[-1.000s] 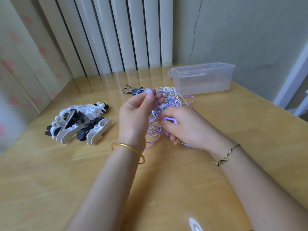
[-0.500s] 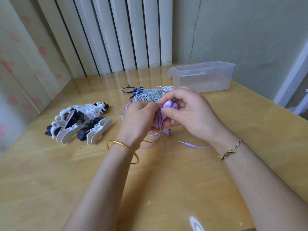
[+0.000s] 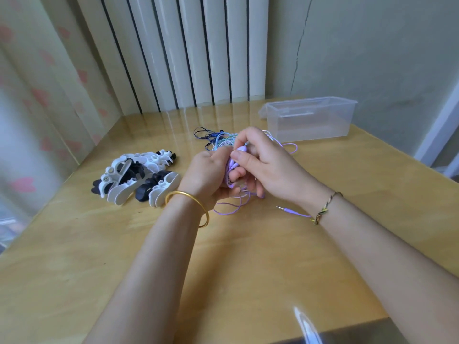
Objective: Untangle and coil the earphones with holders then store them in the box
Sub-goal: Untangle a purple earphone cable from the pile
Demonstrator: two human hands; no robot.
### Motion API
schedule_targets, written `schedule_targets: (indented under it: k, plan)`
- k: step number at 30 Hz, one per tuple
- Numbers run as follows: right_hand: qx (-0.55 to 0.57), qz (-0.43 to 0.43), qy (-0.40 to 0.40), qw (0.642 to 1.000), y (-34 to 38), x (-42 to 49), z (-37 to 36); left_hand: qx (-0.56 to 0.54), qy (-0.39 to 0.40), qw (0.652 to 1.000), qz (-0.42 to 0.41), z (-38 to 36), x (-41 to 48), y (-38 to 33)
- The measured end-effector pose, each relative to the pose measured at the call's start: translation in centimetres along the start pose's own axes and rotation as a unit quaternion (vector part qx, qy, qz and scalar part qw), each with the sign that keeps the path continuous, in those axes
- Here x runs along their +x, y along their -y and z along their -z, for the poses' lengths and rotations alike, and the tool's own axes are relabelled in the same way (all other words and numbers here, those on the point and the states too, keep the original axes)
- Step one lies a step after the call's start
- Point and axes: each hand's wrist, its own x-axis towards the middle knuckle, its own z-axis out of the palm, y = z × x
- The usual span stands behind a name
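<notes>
My left hand [image 3: 207, 173] grips a bundle of purple earphone cable [image 3: 229, 175] above the table's middle. My right hand [image 3: 267, 165] pinches the purple earbuds [image 3: 240, 151] against that bundle. Loose purple loops [image 3: 229, 209] hang down onto the table, and the purple jack plug [image 3: 285, 209] lies to the right by my right wrist. Behind my hands lies a tangle of blue, teal and white earphones [image 3: 216, 139]. A heap of black and white holders [image 3: 139, 177] sits to the left. The clear plastic box [image 3: 310, 117] stands open at the back right.
The wooden table [image 3: 124, 256] meets a curtained wall on the left and white vertical blinds [image 3: 193, 50] at the back. The table's right edge runs diagonally past the box. A grey strip lies at the near edge.
Both hands closed together and sank slightly toward the table. My right hand came up from under the tangle with the purple earbuds and now holds them against the bundle in my left hand.
</notes>
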Motion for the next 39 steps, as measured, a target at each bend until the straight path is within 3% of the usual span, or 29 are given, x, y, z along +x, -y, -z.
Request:
schedule_targets:
  k: [4, 12, 28, 33, 39]
  plan:
    - [0.060, -0.018, 0.019, 0.998, 1.3, 1.0, -1.5, -0.039, -0.017, 0.999, 0.017, 1.9, -0.6, -0.2]
    - [0.022, -0.031, 0.027, 0.999, 1.3, 2.1, -4.7, -0.019, -0.094, 0.995, -0.015, 3.7, -1.3, 0.7]
    - [0.089, -0.030, 0.004, 0.996, 1.3, 2.3, -7.4, 0.063, -0.117, 0.991, 0.006, 6.5, -0.7, 0.8]
    - [0.087, -0.005, -0.032, 0.996, 1.0, 2.5, -7.8, 0.015, -0.088, 0.995, 0.035, 7.2, -1.0, 0.7]
    - [0.115, -0.020, -0.102, 0.988, 0.2, 2.7, -7.8, -0.136, -0.046, 0.985, 0.091, 8.4, -1.7, -0.1]
